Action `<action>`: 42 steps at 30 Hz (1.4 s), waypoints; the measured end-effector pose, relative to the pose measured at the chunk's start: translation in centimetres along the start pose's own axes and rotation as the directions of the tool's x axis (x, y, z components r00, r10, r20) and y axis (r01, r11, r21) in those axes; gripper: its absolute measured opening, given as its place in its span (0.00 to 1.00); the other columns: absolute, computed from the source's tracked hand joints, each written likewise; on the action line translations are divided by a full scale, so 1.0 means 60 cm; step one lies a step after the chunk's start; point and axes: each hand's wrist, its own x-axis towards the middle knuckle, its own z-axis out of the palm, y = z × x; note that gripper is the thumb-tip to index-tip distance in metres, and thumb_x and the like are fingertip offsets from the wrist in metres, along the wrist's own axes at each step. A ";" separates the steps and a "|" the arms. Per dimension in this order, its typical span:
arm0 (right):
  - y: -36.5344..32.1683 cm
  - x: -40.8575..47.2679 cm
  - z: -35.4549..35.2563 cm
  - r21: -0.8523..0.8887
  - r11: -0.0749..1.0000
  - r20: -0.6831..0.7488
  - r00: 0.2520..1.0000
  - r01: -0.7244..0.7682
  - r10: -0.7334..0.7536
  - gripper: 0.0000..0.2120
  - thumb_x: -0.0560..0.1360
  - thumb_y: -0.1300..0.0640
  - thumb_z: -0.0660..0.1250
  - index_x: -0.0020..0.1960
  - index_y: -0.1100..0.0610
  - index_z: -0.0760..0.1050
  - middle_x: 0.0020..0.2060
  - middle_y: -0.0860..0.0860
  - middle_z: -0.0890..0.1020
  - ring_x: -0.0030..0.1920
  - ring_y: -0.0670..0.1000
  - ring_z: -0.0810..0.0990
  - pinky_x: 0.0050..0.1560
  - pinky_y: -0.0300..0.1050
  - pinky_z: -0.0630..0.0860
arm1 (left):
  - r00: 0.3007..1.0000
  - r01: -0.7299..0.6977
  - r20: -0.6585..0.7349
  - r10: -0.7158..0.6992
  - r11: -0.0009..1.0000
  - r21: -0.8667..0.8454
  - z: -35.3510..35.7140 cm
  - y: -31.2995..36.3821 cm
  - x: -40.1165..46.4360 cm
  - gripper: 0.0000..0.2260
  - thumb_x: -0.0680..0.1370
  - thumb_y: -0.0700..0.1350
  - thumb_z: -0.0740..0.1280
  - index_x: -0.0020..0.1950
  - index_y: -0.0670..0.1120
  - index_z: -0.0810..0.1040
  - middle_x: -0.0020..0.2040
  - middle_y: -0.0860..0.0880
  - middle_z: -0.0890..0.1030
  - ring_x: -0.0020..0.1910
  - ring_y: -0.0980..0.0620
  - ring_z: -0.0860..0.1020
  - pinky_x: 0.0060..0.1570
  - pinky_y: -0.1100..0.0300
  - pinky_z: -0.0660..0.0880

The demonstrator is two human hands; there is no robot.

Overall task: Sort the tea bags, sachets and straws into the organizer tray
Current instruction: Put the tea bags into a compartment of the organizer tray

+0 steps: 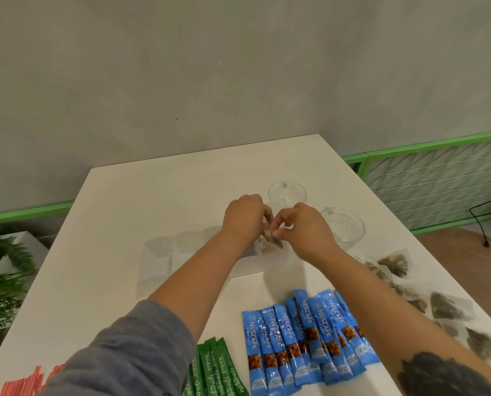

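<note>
Now, from the head camera, both hands meet over the middle of the white table [118,212]. The left hand [245,217] and the right hand [304,228] have curled fingers and together pinch a tea bag [272,238], which hangs between them just above the tray [164,252]. The tray is clear plastic with several compartments; it lies flat, and the left forearm crosses over its near part, so I cannot tell which compartment is under the bag.

Behind the hands stand two clear glass cups [287,192], one farther and one nearer at the right, partly hidden by the right hand. Along the right edge of the table lies a loose group of other tea bags [452,307], thin and half-transparent, with dark leaves inside; the right forearm covers some of them.

Near the front, blue sachets [304,338] lie side by side in a fan, glossy and long, overlapping each other. Left of them are green sachets [218,370], also narrow sticks, partly under the grey sleeve [118,352]. At the bottom left corner some red and white things [30,381] show, perhaps straws, but they are blurred.

Beyond the table are a grey wall [238,67], a green rail [427,147] and a plant [1,275] at the left.
</note>
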 end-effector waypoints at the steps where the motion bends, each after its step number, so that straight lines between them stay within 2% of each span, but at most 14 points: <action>1: 0.004 0.001 0.007 -0.038 0.999 -0.004 1.000 0.003 -0.003 0.02 0.70 0.57 0.72 0.41 0.51 0.81 0.41 0.49 0.73 0.42 0.48 0.74 0.34 0.35 0.65 | 1.000 -0.007 -0.007 0.007 1.000 -0.004 0.000 0.000 0.001 0.05 0.74 0.48 0.69 0.48 0.53 0.83 0.49 0.49 0.77 0.49 0.48 0.74 0.41 0.58 0.65; 4: 0.010 0.003 0.025 -0.118 0.993 0.002 1.000 0.028 -0.028 0.02 0.70 0.54 0.72 0.43 0.49 0.82 0.42 0.50 0.74 0.44 0.50 0.75 0.34 0.38 0.66 | 1.000 -0.007 0.001 0.007 1.000 -0.004 -0.001 0.000 0.001 0.06 0.72 0.50 0.71 0.48 0.54 0.83 0.49 0.49 0.77 0.49 0.49 0.75 0.40 0.59 0.66; 7: 0.008 0.003 0.032 -0.204 0.976 0.021 0.997 0.077 -0.075 0.06 0.73 0.54 0.69 0.47 0.47 0.82 0.42 0.50 0.77 0.48 0.52 0.75 0.42 0.44 0.71 | 1.000 -0.022 0.001 0.022 1.000 -0.007 -0.001 -0.002 0.000 0.08 0.72 0.48 0.71 0.50 0.54 0.83 0.49 0.49 0.78 0.49 0.48 0.75 0.41 0.58 0.67; 9: 0.005 0.003 0.032 -0.248 0.964 0.031 0.995 0.095 -0.090 0.08 0.75 0.56 0.66 0.50 0.46 0.81 0.43 0.50 0.80 0.50 0.51 0.73 0.45 0.45 0.71 | 0.999 -0.031 0.008 0.031 0.999 -0.014 -0.002 -0.002 -0.002 0.08 0.73 0.46 0.70 0.51 0.54 0.83 0.49 0.49 0.78 0.49 0.48 0.75 0.41 0.58 0.67; 17: 0.009 -0.009 0.021 -0.192 0.975 -0.003 0.993 0.111 -0.114 0.10 0.76 0.55 0.63 0.56 0.49 0.78 0.47 0.48 0.82 0.53 0.51 0.73 0.46 0.42 0.69 | 0.998 -0.014 -0.065 0.005 0.990 -0.141 0.000 0.001 -0.015 0.08 0.75 0.45 0.68 0.51 0.55 0.83 0.48 0.51 0.79 0.49 0.50 0.75 0.43 0.59 0.70; 20: 0.007 -0.022 0.009 -0.132 0.985 -0.022 0.993 0.110 -0.114 0.10 0.76 0.54 0.64 0.56 0.50 0.77 0.47 0.48 0.82 0.53 0.51 0.73 0.47 0.43 0.69 | 0.993 0.010 -0.112 -0.039 0.967 -0.255 0.000 0.009 -0.023 0.08 0.75 0.45 0.68 0.52 0.53 0.82 0.50 0.52 0.78 0.50 0.53 0.75 0.44 0.62 0.68; 24: 0.010 -0.042 -0.016 -0.061 0.993 -0.047 0.994 0.099 -0.102 0.08 0.76 0.53 0.65 0.54 0.48 0.78 0.47 0.47 0.81 0.52 0.50 0.73 0.46 0.43 0.69 | 0.980 -0.006 -0.189 -0.067 0.933 -0.359 0.001 0.033 -0.032 0.07 0.75 0.45 0.69 0.51 0.53 0.81 0.50 0.54 0.76 0.42 0.56 0.72 0.42 0.63 0.68; 29: 0.029 -0.065 -0.050 0.015 0.995 -0.096 0.991 0.097 -0.095 0.07 0.75 0.54 0.66 0.52 0.48 0.79 0.43 0.46 0.81 0.49 0.49 0.75 0.44 0.43 0.69 | 0.972 -0.069 -0.232 -0.037 0.898 -0.434 -0.003 0.076 -0.040 0.08 0.75 0.41 0.68 0.52 0.51 0.80 0.48 0.56 0.73 0.40 0.55 0.73 0.44 0.59 0.73; 32: 0.049 -0.080 -0.077 0.031 0.995 -0.141 0.986 0.096 -0.091 0.06 0.75 0.53 0.67 0.51 0.48 0.79 0.42 0.45 0.80 0.41 0.44 0.73 0.43 0.41 0.68 | 0.969 -0.111 -0.247 -0.008 0.879 -0.464 -0.005 0.109 -0.048 0.10 0.75 0.40 0.67 0.55 0.49 0.79 0.49 0.57 0.72 0.39 0.56 0.74 0.46 0.63 0.72; 35: 0.073 -0.093 -0.105 0.027 0.997 -0.183 0.981 0.068 -0.062 0.06 0.75 0.53 0.67 0.52 0.49 0.79 0.44 0.45 0.80 0.35 0.39 0.71 0.43 0.39 0.68 | 0.966 -0.148 -0.259 0.017 0.856 -0.495 -0.004 0.141 -0.057 0.11 0.76 0.41 0.67 0.57 0.49 0.78 0.51 0.56 0.74 0.39 0.57 0.75 0.47 0.65 0.71; 38: 0.106 -0.104 -0.135 0.016 1.000 -0.219 0.975 0.023 -0.019 0.07 0.75 0.54 0.67 0.52 0.49 0.78 0.46 0.45 0.79 0.35 0.38 0.70 0.43 0.38 0.65 | 0.965 -0.184 -0.255 0.054 0.834 -0.520 0.002 0.177 -0.063 0.11 0.76 0.42 0.66 0.58 0.50 0.77 0.53 0.54 0.76 0.39 0.59 0.75 0.48 0.62 0.73; 42: 0.154 -0.111 -0.173 -0.027 0.998 -0.239 0.970 -0.055 0.048 0.08 0.76 0.57 0.66 0.53 0.49 0.78 0.49 0.47 0.78 0.39 0.45 0.72 0.44 0.39 0.66 | 0.970 -0.222 -0.202 0.138 0.845 -0.487 0.017 0.219 -0.068 0.12 0.76 0.43 0.66 0.59 0.50 0.76 0.56 0.54 0.77 0.41 0.58 0.77 0.50 0.59 0.74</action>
